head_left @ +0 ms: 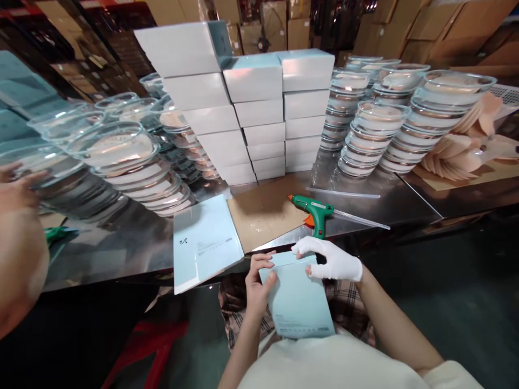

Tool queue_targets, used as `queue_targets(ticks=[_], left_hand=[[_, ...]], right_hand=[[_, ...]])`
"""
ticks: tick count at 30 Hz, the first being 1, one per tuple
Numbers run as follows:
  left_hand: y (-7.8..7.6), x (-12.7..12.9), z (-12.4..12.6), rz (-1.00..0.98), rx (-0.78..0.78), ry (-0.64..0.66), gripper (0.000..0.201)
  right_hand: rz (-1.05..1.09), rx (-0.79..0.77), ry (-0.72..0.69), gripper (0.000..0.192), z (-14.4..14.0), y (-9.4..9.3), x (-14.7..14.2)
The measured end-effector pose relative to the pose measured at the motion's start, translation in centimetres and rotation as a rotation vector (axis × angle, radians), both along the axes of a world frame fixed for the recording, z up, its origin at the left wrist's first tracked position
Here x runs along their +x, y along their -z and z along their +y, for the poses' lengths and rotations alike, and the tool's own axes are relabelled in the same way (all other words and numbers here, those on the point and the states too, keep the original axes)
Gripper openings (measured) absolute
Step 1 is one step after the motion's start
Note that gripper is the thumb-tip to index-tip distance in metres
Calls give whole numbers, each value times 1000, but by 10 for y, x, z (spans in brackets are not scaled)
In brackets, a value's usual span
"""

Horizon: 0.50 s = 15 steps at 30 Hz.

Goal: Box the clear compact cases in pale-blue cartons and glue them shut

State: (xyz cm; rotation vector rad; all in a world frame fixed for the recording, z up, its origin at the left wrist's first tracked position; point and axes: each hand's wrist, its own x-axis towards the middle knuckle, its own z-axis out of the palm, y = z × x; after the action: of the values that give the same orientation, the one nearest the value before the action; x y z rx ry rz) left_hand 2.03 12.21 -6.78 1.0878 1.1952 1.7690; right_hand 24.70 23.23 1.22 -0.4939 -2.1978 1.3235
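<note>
A flat pale blue carton (pixel 298 302) rests against my lap below the table edge. My left hand (pixel 257 289), bare, grips its left edge with the thumb on the face. My right hand (pixel 332 259) wears a white glove and pinches the carton's upper flap. A green hot glue gun (pixel 314 208) lies on the steel table (pixel 365 210) just beyond my right hand, its nozzle pointing left over a brown cardboard sheet (pixel 265 213). Another flat pale blue carton (pixel 203 243) lies on the table to the left, overhanging the front edge.
Stacks of white boxes (pixel 251 108) stand at the table's middle. Piles of clear round plastic lids (pixel 389 124) fill the right and left (pixel 121 156). Another person's hand (pixel 18 189) touches the left piles. Clear glue sticks (pixel 344 193) lie near the gun. Round beige pads (pixel 458 154) lie far right.
</note>
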Motion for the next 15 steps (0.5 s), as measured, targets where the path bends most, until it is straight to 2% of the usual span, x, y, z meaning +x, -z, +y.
queue_targets(ticks=[2, 4, 6, 8, 9, 11, 13, 14, 15], left_hand=[[1, -2, -1, -8, -51, 34, 31], [4, -3, -2, -24, -105, 57, 33], [10, -6, -4, -14, -159, 52, 34], [15, -15, -7, 16, -203, -37, 36], [17, -21, -10, 35, -217, -117, 38], [16, -34, -16, 57, -231, -302, 41], [11, -44, -23, 39, -220, -462, 61], [7, -46, -26, 15, -213, -519, 77], [4, -46, -28, -24, -217, -557, 91]], right_hand=[[22, 86, -10, 22, -4, -2, -4], [45, 113, -40, 21, -8, 3, -6], [-8, 125, -55, 26, -6, 10, -3], [-96, 169, 5, 45, 10, 12, 8], [-127, 214, 103, 60, 25, 7, 17], [-143, 363, 445, 79, 73, -16, 41], [-140, 585, 899, 64, 137, -58, 71], [-201, 695, 1081, 57, 171, -83, 87], [-304, 765, 1202, 54, 204, -108, 101]])
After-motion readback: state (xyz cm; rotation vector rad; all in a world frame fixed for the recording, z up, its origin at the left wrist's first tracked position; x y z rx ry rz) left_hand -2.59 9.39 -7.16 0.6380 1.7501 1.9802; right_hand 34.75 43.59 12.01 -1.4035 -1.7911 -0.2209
